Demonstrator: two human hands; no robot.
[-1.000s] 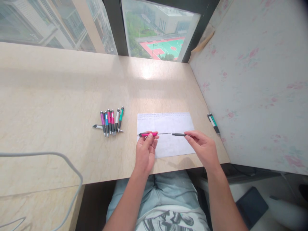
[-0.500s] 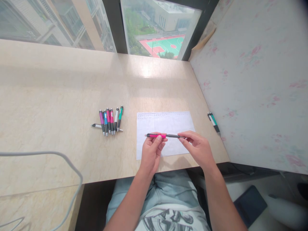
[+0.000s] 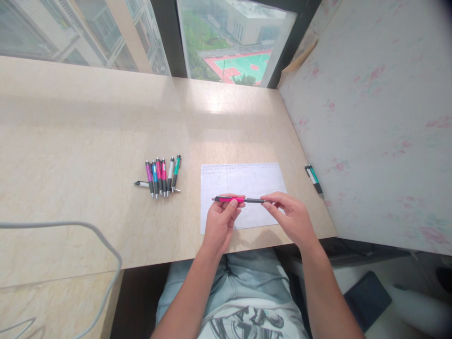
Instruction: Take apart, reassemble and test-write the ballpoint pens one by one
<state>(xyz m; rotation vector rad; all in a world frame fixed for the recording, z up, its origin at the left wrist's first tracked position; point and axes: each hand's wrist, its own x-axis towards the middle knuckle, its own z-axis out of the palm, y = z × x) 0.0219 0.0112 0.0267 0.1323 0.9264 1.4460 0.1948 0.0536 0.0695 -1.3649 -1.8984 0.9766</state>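
A pink pen (image 3: 232, 199) with a dark grip lies level between my two hands, above a white sheet of paper (image 3: 243, 176). My left hand (image 3: 221, 221) is closed around its pink barrel, thumb on top. The fingertips of my right hand (image 3: 287, 214) pinch the pen at its tip end, which they mostly hide. Left of the paper, several pens (image 3: 163, 176) in purple, blue, pink, white and green lie side by side. Their lower ends cross over a white pen (image 3: 141, 184) lying sideways.
By the flowered wall (image 3: 370, 141) on the right lie two pens, a white and a green one (image 3: 314, 179). A grey cable (image 3: 88, 225) loops over the desk (image 3: 88, 141) at the lower left. A window (image 3: 233, 47) stands behind the desk.
Almost nothing differs. Both hands keep their hold on the pink pen, and the small gap between its pink barrel and dark grip looks closed now.
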